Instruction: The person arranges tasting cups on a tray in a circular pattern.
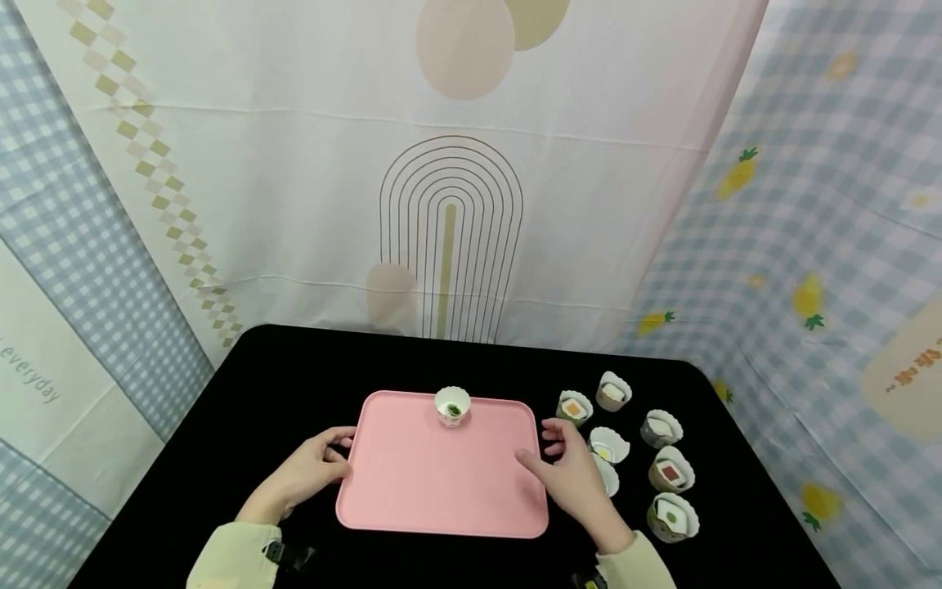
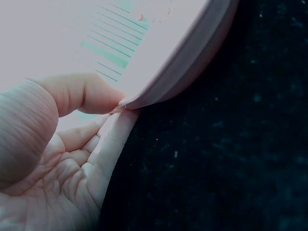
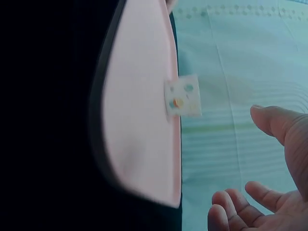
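A pink rectangular tray (image 1: pixel 441 483) lies on the black table, and a small white paper cup (image 1: pixel 452 406) with a dark green bit inside stands at its far edge. At the tray's left side my left hand (image 1: pixel 309 468) pinches the rim between thumb and fingers; the left wrist view shows this thumb (image 2: pixel 91 94) on the edge. My right hand (image 1: pixel 572 474) is by the tray's right side, thumb reaching over the rim in the head view. Its fingers (image 3: pixel 231 207) are loosely bent and hold nothing, apart from the thumb in the right wrist view.
Right of the tray stand several paper cups, among them one with an orange square (image 1: pixel 574 407), one with a red square (image 1: pixel 671 470) and one with a green dot (image 1: pixel 673 518). Patterned curtains (image 1: pixel 316 204) hang behind and beside the black table (image 1: pixel 309 372).
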Available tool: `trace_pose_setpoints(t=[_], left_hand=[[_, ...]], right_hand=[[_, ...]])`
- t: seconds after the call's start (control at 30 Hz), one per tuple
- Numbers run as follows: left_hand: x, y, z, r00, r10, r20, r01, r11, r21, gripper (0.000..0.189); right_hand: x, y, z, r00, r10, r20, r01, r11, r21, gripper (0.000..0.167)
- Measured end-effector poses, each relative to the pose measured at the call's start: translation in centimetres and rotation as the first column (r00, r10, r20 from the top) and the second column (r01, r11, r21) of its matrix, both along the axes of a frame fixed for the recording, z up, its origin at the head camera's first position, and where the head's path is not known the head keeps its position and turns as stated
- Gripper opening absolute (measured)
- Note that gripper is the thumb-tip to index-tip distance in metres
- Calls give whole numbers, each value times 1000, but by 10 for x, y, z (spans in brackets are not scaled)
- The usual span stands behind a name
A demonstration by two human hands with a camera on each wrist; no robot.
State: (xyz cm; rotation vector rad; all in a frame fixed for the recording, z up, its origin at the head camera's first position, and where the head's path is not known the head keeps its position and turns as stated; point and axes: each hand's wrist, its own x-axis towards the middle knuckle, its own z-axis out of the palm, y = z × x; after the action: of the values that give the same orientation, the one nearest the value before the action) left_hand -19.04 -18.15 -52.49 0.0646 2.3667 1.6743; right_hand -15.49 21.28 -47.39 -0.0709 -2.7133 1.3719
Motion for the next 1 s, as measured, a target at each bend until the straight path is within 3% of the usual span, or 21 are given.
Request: trace_pose_setpoints(t=[0.3,0.67,0.87,1.0], left_hand=[[1,1,0,1000,10,-2,-10,1000,-2,64],[0,1,2,1000,-1,-15,1,1000,-13,63],[1,0,2,1000,-10,-9,10,1000,-22,63],[1,0,1,1000,-12,-8,12,1000,-26,64]], right_hand=[[15,38,2,992,-72,-105,85,989,123,67],[30,69,-6,981,-142,-133,161,976,148,69],[37,73,-13,983,-168,-78,180,966,184,71],[39,73,-16,986,-167,-31,170,975,146,76]])
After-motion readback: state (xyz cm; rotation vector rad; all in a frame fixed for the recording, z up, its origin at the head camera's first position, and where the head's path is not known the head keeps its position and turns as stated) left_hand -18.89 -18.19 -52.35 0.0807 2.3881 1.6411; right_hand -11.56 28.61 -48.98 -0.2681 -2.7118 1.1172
